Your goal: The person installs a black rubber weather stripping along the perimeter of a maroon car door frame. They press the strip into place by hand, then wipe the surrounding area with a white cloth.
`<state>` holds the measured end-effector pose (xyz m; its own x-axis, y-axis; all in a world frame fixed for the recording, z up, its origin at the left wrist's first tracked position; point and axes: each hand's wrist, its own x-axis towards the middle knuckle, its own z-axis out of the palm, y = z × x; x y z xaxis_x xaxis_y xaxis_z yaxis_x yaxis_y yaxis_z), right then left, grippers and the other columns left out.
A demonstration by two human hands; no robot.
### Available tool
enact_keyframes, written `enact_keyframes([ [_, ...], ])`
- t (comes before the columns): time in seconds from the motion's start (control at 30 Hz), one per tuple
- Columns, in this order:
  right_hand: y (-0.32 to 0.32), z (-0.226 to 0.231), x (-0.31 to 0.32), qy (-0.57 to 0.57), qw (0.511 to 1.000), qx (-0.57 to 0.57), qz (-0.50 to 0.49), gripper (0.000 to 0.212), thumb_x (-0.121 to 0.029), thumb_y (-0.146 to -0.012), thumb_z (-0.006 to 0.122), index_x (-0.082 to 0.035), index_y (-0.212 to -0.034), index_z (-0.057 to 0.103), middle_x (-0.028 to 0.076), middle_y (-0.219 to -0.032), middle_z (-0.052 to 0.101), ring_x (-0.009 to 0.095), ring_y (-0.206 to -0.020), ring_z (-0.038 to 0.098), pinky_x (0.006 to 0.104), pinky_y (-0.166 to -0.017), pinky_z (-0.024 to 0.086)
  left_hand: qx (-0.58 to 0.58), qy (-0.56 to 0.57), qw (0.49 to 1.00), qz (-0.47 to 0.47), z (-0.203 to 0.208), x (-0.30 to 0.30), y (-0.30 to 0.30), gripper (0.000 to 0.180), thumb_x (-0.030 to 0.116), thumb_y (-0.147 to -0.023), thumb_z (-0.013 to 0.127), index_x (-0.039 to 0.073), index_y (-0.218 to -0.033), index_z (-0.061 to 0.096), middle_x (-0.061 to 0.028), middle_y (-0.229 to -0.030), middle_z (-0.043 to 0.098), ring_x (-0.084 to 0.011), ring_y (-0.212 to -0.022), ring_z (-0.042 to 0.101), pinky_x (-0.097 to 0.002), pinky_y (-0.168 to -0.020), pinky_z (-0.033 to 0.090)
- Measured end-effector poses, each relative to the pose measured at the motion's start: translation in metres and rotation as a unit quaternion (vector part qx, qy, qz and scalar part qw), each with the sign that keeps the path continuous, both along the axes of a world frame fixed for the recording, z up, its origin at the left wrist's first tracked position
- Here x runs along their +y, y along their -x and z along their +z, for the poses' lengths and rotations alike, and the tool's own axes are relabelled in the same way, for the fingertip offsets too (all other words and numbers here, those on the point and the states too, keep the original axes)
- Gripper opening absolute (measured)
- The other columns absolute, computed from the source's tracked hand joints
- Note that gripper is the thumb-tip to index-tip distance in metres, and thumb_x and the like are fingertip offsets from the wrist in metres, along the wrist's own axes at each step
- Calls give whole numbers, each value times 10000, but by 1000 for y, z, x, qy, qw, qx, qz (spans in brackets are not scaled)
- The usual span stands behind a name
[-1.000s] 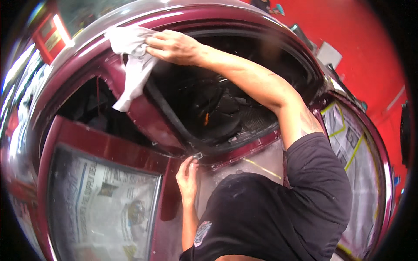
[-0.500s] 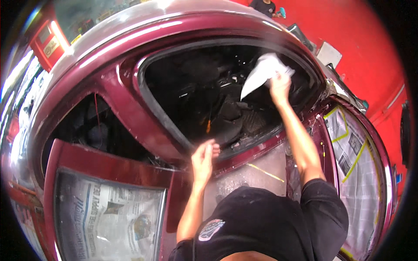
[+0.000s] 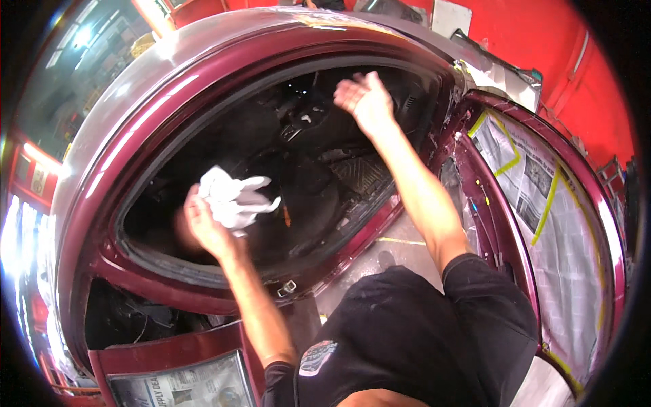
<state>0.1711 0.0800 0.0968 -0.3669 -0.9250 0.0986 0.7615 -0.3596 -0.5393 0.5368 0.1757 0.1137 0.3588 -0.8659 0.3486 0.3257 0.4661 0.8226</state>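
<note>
A crumpled white cloth (image 3: 236,198) is in my left hand (image 3: 209,227), whose fingers are blurred and curl along the cloth's left side. Both are over the dark opening of a maroon car's door frame, toward its left end. My right hand (image 3: 369,108) is raised over the right part of the same opening. Its fingers are spread, with nothing in them. Behind the hands, the dark car interior (image 3: 305,176) shows a floor area and a small orange item (image 3: 287,217).
The maroon roof edge (image 3: 196,74) arcs above the opening. An open front door (image 3: 542,203) with a papered, yellow-taped window stands at the right. Another door panel (image 3: 176,346) with newspaper over its glass is at the lower left. A red floor (image 3: 529,41) lies beyond the car.
The white cloth has gone from my right hand to my left, which has moved left and up. My right hand has opened and shifted left and up. The view has turned.
</note>
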Motion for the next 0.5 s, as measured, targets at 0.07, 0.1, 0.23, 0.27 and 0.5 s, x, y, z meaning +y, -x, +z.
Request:
enact_keyframes([
  [0.07,70,-9,-37,-39,989,-126,-67,574,-545,-1026,441,21,-1108,487,293,-1047,638,450,-920,674,575,-813,584,-20,-10,999,-27,35,-13,-6,632,512,-1040,458,-44,-1334,520,-175,-1194,655,-253,-1024,672,-411,-890,554],
  [0.1,90,-9,-55,-51,983,-149,-90,592,-566,-1022,432,21,-1090,475,303,-1063,620,475,-935,660,599,-817,577,-17,19,999,-44,44,-28,-13,679,554,-1029,445,-51,-1326,524,-175,-1161,670,-250,-980,686,-400,-867,563],
  [0.23,65,-11,-59,-85,987,-35,-129,605,-608,-999,458,-7,-931,469,245,-849,632,364,-716,666,545,-685,597,-79,44,996,3,66,-44,-21,629,517,-1037,473,-79,-1203,588,-156,-1066,694,-244,-888,692,-380,-787,570],
  [0.27,71,-8,-64,-117,983,-25,-139,594,-607,-999,461,-19,-917,474,224,-821,630,330,-680,659,508,-643,593,-86,22,993,77,69,-46,-16,600,495,-1045,473,-75,-1178,602,-153,-1054,695,-240,-882,690,-376,-784,568],
  [0.5,73,1,-74,-167,957,-103,-215,481,-532,-1042,423,-80,-932,541,58,-679,527,188,-547,493,332,-475,397,-50,66,991,109,74,-50,-8,518,431,-1048,516,-69,-1006,648,-116,-879,689,-180,-760,653,-320,-701,547],
])
